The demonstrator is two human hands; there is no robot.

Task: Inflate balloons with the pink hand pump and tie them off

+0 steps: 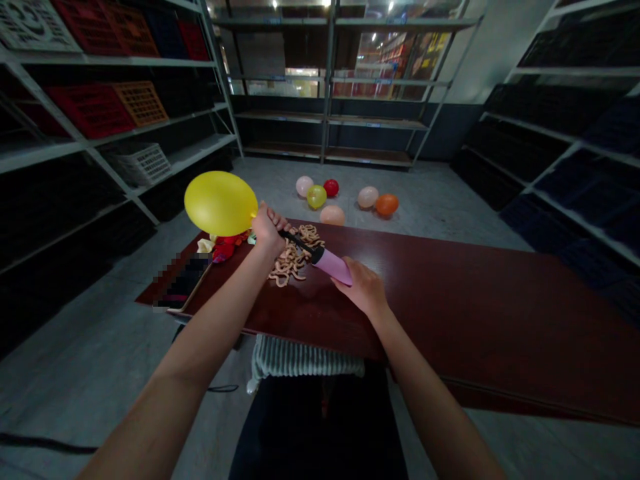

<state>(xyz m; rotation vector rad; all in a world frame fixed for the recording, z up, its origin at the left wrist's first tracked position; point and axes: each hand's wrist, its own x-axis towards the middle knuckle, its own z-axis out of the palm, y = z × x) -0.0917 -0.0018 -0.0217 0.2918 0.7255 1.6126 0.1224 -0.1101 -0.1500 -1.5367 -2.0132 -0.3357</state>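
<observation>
A yellow inflated balloon sticks out to the left of my left hand. The fingers of that hand are wrapped round the balloon's neck and the front end of a hand pump. My right hand grips the pink barrel of this balloon pump, whose black front part runs toward my left hand. How the neck sits on the nozzle is hidden by my fingers. Below the pump lies a pile of tan, curled strands. Limp balloons in red, cream and other colours lie under the inflated one.
The dark red table stretches far to the right. A dark flat device, partly pixelated, lies at its left end. Several inflated balloons rest on the floor beyond. Shelves with crates stand left; more racks stand behind and right.
</observation>
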